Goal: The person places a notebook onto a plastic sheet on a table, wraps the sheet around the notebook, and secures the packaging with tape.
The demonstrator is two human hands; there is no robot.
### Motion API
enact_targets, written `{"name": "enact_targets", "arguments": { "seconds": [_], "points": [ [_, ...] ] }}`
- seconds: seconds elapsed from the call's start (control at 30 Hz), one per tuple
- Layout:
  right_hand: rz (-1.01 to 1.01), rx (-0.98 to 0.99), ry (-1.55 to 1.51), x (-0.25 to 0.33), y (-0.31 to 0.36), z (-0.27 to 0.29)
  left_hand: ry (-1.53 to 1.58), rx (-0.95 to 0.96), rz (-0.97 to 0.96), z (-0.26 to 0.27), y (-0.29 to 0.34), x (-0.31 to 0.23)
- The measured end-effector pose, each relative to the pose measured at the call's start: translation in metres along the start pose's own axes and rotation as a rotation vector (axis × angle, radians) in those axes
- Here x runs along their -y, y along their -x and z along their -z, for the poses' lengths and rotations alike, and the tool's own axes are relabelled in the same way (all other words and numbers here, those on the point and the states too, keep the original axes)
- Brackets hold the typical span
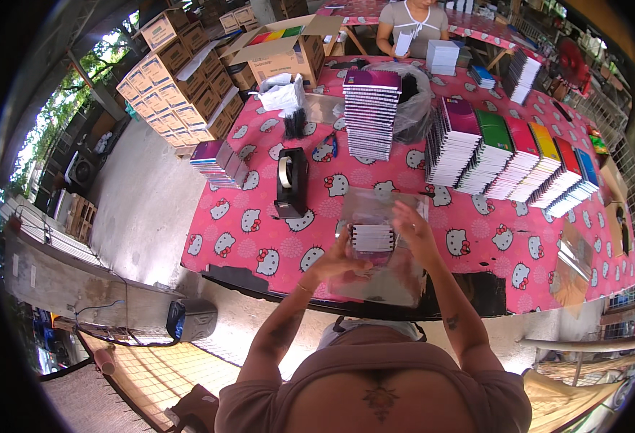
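Clear plastic bag [382, 245] lies at the near edge of the pink table [259, 238], with a small stack of notebooks [372, 237] in it. Left hand [335, 261] curls shut around the stack's near end; right hand [412, 229] pinches the bag's far side, fingers half bent. Brown cardboard boxes [180, 79] are stacked far left, beside an open one [285, 47]; a black tape dispenser [290, 182] stands nearby.

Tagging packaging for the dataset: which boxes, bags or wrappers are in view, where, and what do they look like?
Clear plastic bag: near table edge, held by left hand and right hand.
Open cardboard box: far left of table, brown, colourful contents.
Stacked cartons: floor at left, brown and white.
White plastic bag: before the box, crumpled.
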State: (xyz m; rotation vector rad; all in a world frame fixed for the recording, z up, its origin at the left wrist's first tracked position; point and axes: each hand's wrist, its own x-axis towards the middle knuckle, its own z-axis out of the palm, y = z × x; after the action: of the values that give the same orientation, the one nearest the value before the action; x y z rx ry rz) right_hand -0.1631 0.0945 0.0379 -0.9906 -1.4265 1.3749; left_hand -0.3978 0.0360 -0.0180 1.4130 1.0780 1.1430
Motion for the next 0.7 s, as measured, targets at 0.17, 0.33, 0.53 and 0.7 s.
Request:
{"name": "enact_targets", "arguments": {
  "seconds": [0.17, 0.33, 0.53, 0.7],
  "points": [
    [0.339, -0.092, 0.559, 0.049, -0.008, -0.02, -0.565, -0.695, 0.031, 0.119, -0.031, -0.005],
    [0.588, -0.042, 0.756, 0.085, 0.01, -0.055, -0.077, -0.617, 0.572, 0.196, -0.04, 0.0],
    [0.553, 0.026, 1.043, 0.07, 0.02, -0.079, 0.443, -0.613, 0.224, 0.181, 0.005, 0.057],
    [0.43, 0.044, 1.148, 0.06, 0.019, -0.087, -0.932, -0.64, 0.252, 0.18, -0.009, 0.015]
  ]
}}
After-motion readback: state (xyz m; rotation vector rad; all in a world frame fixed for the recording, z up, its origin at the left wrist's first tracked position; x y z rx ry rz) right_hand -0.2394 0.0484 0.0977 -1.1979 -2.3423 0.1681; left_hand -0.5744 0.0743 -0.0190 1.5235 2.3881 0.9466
